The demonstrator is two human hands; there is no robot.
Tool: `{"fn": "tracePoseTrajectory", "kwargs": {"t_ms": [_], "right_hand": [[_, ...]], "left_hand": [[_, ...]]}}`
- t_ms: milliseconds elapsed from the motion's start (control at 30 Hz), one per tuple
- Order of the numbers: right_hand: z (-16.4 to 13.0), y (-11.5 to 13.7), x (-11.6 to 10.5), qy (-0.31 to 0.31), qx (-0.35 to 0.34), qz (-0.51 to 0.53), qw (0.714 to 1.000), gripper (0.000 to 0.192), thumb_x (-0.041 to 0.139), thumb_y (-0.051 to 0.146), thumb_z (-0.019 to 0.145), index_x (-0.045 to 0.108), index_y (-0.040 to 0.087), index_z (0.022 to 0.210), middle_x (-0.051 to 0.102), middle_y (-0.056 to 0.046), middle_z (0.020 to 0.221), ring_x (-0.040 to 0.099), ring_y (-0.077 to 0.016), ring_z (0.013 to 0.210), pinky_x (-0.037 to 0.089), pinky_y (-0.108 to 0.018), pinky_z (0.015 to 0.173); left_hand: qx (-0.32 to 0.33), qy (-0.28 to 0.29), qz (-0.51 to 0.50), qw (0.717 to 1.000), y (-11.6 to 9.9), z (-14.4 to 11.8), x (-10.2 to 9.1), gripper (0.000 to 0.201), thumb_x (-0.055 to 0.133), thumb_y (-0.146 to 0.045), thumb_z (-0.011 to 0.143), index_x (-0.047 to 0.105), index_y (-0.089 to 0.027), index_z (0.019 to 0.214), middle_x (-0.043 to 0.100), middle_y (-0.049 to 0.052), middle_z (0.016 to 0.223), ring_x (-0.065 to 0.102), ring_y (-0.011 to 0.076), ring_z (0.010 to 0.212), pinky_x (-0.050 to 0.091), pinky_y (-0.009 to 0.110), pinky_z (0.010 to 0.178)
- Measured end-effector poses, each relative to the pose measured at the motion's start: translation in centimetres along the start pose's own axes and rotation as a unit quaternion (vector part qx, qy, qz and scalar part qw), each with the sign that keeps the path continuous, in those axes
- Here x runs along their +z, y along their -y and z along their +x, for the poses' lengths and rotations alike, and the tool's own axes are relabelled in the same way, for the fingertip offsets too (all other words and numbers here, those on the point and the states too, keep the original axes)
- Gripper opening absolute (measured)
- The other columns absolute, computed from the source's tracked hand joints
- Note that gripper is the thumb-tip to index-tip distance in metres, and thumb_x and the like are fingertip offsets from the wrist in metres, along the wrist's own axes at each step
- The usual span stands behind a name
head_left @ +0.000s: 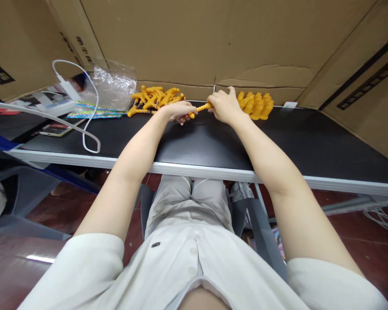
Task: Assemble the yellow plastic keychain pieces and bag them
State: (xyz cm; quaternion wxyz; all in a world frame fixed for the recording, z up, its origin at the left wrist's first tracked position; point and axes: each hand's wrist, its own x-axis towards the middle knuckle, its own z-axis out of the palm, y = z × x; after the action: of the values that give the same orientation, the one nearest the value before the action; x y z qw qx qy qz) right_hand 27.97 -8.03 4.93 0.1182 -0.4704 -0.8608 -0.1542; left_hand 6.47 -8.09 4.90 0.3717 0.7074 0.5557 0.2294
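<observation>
Between my hands stretches a thin orange ribbed piece (204, 107), held just above the black tabletop. The fingers of my left hand (181, 112) are closed around its left end, where a rounded orange tip pokes out. My right hand (225, 106) pinches the other end between thumb and fingers. A thin silvery sliver shows above the right fingers; whether it is held I cannot tell. Left of my hands lies a loose heap of orange branched plastic pieces (155, 98), some with small metallic chain-like bits. Just right of my right hand, several orange knobbed pieces (258, 106) stand close together.
Cardboard walls (194, 38) close off the back and sides. On the left are a white cable (97, 97), clear plastic bags (111, 82), colourful packets (97, 111) and a phone (60, 129). A small white object (290, 104) lies at the back right. A metal edge (200, 169) runs along the front.
</observation>
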Motion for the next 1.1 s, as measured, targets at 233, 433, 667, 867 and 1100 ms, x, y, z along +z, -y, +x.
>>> {"fn": "tracePoseTrajectory", "kwargs": {"t_ms": [233,433,667,867,1100], "right_hand": [[-0.3,0.4,-0.8,-0.041,0.017,-0.012,0.999,0.050,0.036,0.020,0.112,0.064,0.015,0.152,0.068,-0.022,0.149,0.057,-0.0429,0.143,0.024,-0.072,0.129],[-0.2,-0.4,-0.4,-0.056,0.025,-0.006,0.998,0.052,0.034,0.022,0.112,0.059,0.015,0.156,0.069,-0.023,0.147,0.060,-0.0442,0.141,0.026,-0.072,0.127],[0.1,-1.6,0.3,-0.051,0.042,-0.001,0.998,0.046,0.043,0.023,0.109,0.059,0.012,0.151,0.071,-0.026,0.144,0.063,-0.0442,0.136,0.038,-0.066,0.120],[0.2,-2.4,0.6,-0.073,0.096,0.001,0.993,0.036,0.047,0.026,0.112,0.058,0.014,0.144,0.074,-0.026,0.137,0.065,-0.0398,0.130,0.039,-0.065,0.120],[0.4,-4.1,0.8,-0.089,0.176,0.003,0.980,0.039,0.044,0.039,0.118,0.056,0.015,0.146,0.070,-0.029,0.144,0.061,-0.0426,0.136,0.039,-0.068,0.119]], "left_hand": [[-0.024,0.028,-0.044,0.998,-1.0,-0.7,0.2,0.022,0.074,-0.035,0.082,0.054,-0.027,0.080,0.041,-0.004,0.057,0.044,0.0161,0.049,0.056,0.042,0.069],[-0.059,0.095,-0.101,0.989,-1.2,-0.9,0.5,0.020,0.064,-0.026,0.092,0.047,-0.026,0.082,0.042,-0.005,0.058,0.030,0.0105,0.043,0.043,0.030,0.057],[-0.083,0.086,-0.079,0.990,-1.5,-1.3,0.5,0.018,0.062,-0.025,0.093,0.048,-0.026,0.082,0.044,-0.005,0.058,0.030,0.0105,0.042,0.043,0.031,0.061],[-0.093,0.053,-0.031,0.994,-2.0,-1.8,0.6,0.018,0.066,-0.031,0.094,0.050,-0.026,0.087,0.049,-0.004,0.064,0.035,0.0097,0.044,0.049,0.030,0.065],[-0.094,0.010,-0.111,0.989,-0.9,-0.7,0.9,0.014,0.067,-0.027,0.095,0.060,-0.024,0.083,0.055,0.000,0.067,0.051,0.0154,0.047,0.050,0.033,0.068]]}}
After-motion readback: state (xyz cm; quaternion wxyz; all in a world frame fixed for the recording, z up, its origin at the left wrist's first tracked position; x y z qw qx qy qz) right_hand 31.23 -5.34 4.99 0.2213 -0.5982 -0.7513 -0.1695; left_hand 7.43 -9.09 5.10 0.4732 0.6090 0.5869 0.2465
